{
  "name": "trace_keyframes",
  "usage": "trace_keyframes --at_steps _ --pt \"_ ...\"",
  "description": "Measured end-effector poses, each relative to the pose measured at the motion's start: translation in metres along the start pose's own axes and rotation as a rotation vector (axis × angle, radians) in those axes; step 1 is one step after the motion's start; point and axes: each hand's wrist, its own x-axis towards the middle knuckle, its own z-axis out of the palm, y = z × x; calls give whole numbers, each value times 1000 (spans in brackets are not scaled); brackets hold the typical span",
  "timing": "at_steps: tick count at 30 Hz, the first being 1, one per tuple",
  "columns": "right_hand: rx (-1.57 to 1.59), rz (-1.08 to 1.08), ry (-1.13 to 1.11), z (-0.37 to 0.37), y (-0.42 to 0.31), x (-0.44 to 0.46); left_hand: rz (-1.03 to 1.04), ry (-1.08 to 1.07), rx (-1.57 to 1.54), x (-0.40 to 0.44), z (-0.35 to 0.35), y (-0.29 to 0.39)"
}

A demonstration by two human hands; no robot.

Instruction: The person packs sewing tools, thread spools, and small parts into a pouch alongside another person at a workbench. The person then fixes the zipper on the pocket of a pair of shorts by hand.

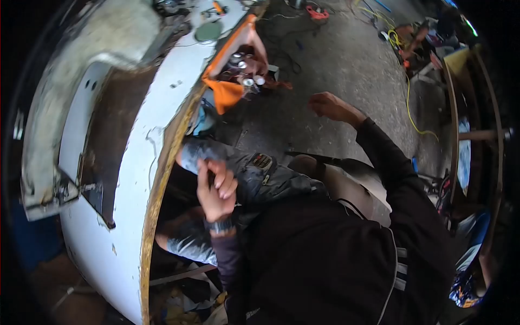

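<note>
My left hand, with a dark watch on its wrist, hovers above the grey shorts near my knee. Its fingers are loosely bent, apart from the thumb, and I see nothing in it. The white panel with a rough brown edge lies just beyond that hand. My right hand is raised over the concrete floor with its fingers curled together. Its inner side is turned away, so whatever it may hold is hidden. Nearest to it is an orange-edged bag containing cans and small items.
A round green disc lies on the panel's far end. Beyond the floor runs a yellow cord, near clutter and a wooden frame. A red tool lies on the floor. The panel has a large dark opening.
</note>
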Motion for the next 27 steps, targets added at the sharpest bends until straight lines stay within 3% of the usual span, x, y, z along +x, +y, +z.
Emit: trace_keyframes --at_steps 1,3,4,5,6,8,9,11,12,14,15,16,17,19,20,21,23,27 --pt "31 56 34 1 28 -3 28 104 74 -20 19 4" --pt "103 170 60 10 73 -3 278 90 549 -45 50 13" --pt "146 233 55 16 93 -3 528 306 879 -63 67 17" --pt "185 295 49 22 113 -1 843 261 1199 -73 57 33" --pt "188 329 1 34 133 1 1145 361 1731 -75 78 47" --pt "188 378 -91 64 182 20 1375 537 2055 -75 107 77" --pt "198 404 -130 80 204 34 1288 625 1851 -69 108 91" --pt "93 387 -219 122 254 70 1204 915 1954 -48 103 104" --pt "-17 357 -266 146 280 90 1169 928 2109 -41 101 108" --pt "-683 -25 -390 200 344 137 1106 840 2273 -13 107 100" --pt "-954 -235 -330 240 389 156 1074 756 2371 -1 105 99" --pt "-751 26 -455 219 327 153 956 891 2200 9 97 96" --pt "-611 163 -386 233 324 158 849 1002 2431 22 105 85" --pt "-322 440 -252 270 336 170 1017 930 2394 27 92 83" --pt "-197 549 -235 274 323 171 1024 1012 2403 27 89 82" --pt "-104 625 -208 278 309 171 1137 1028 2358 27 80 82" --pt "77 777 -153 293 297 173 1139 1099 2297 23 80 82" --pt "168 906 -83 336 296 188 1161 1080 2473 43 104 66"
